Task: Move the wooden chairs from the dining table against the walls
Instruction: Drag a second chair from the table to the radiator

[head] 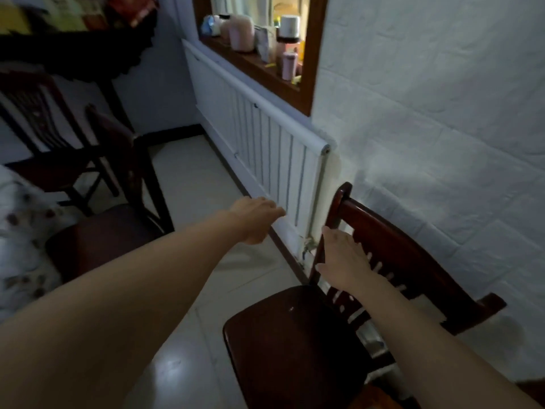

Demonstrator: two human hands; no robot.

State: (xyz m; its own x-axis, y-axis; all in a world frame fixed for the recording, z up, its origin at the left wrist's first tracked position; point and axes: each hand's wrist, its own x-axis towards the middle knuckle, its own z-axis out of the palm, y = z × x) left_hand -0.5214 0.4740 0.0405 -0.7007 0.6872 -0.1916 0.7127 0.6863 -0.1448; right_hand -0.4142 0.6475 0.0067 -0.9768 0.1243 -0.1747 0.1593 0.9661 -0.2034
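Dark glossy wood fills my lower right: a wooden chair (295, 343) with a rounded seat, its slatted back against the white textured wall (442, 113). My right hand (345, 261) hovers before the slats, fingers spread. My left hand (253, 219) hangs loosely curled, empty, over pale floor tiles (188, 184). A ribbed white radiator (265, 134) lines that open strip. Two more dark chairs (97, 231) crowd the left.

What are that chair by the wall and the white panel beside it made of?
The chair looks like dark reddish wood with a glossy varnish: highlights glint on its seat. The white panel seems to be a painted metal radiator, judging by its ribbed vertical slats, though that is uncertain.
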